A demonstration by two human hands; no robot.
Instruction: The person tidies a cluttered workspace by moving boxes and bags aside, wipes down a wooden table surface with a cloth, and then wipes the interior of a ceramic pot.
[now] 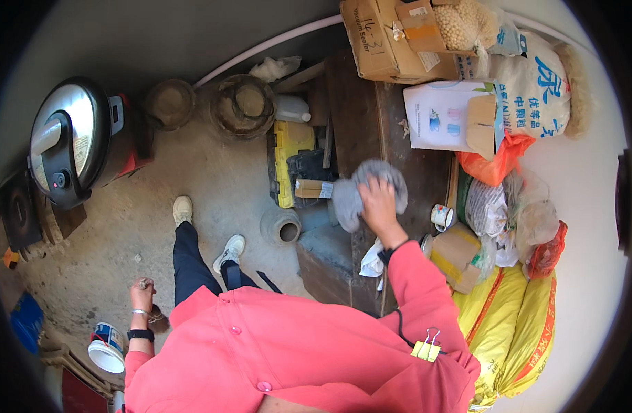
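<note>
My right hand (380,209) lies over a grey cloth (347,199), gripping it against the dark wooden tabletop (365,137). The cloth is bunched and blurred, and partly overhangs the table's near edge. Down at my left side, my left hand (142,295) is closed around the handle of what looks like a small brush. Brown bristles of the brush (159,321) show behind my wrist. A white rag (372,260) hangs at the table beside my right forearm.
Boxes (383,46), a white carton (440,116), an enamel mug (442,216) and plastic bags crowd the table's wall side. Yellow sacks (494,315) stand near my right elbow. An electric pressure cooker (70,139), jars (243,106), a toolbox (287,139) and a bucket (108,351) stand around the floor.
</note>
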